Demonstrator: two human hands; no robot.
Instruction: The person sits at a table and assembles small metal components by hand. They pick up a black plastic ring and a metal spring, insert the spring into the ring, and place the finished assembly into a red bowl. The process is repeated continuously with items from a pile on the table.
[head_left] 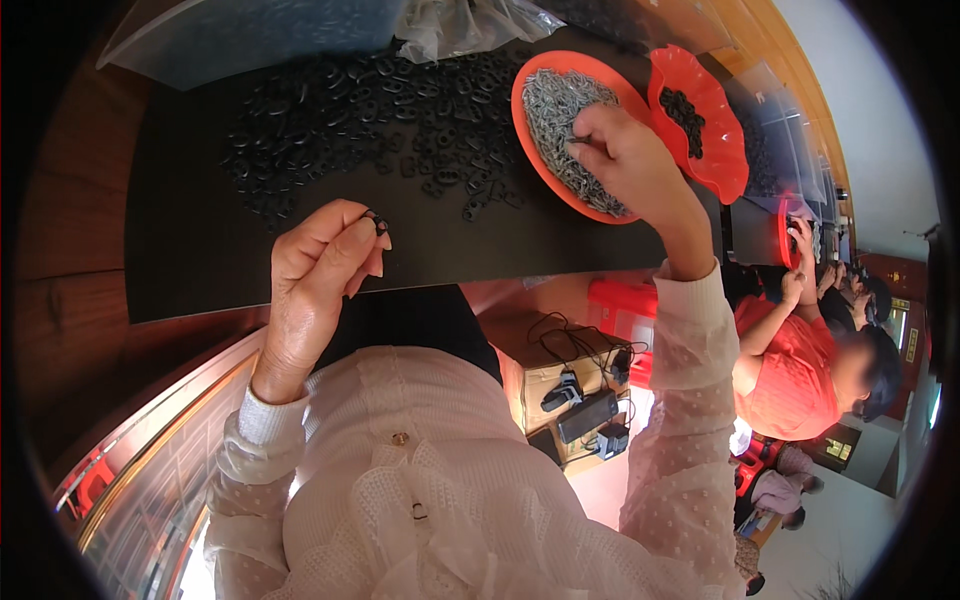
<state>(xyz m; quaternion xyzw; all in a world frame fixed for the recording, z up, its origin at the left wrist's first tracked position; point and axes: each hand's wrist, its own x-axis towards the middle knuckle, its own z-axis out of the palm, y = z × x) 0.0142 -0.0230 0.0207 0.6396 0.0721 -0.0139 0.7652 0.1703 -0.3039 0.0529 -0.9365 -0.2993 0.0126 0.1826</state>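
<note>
My left hand (322, 255) is closed, pinching a small black plastic piece (377, 222) between thumb and fingers above the near edge of the dark table. Over a red oval plate (518, 100) heaped with small silver metal pins or screws (560, 110), my right hand (632, 158) has its thumb and forefinger brought together. Whatever sits between those fingertips is too small to name. Many loose black plastic pieces (350, 110), some with holes, are spread on the table beyond my left hand.
Right of the plate stands a wavy-edged red dish (725, 150) with small dark parts (682, 115). Clear plastic bins (240, 45) line the far side. A cardboard box (530, 385) with cables and black devices stands below the table. A person in red (795, 375) works at the right.
</note>
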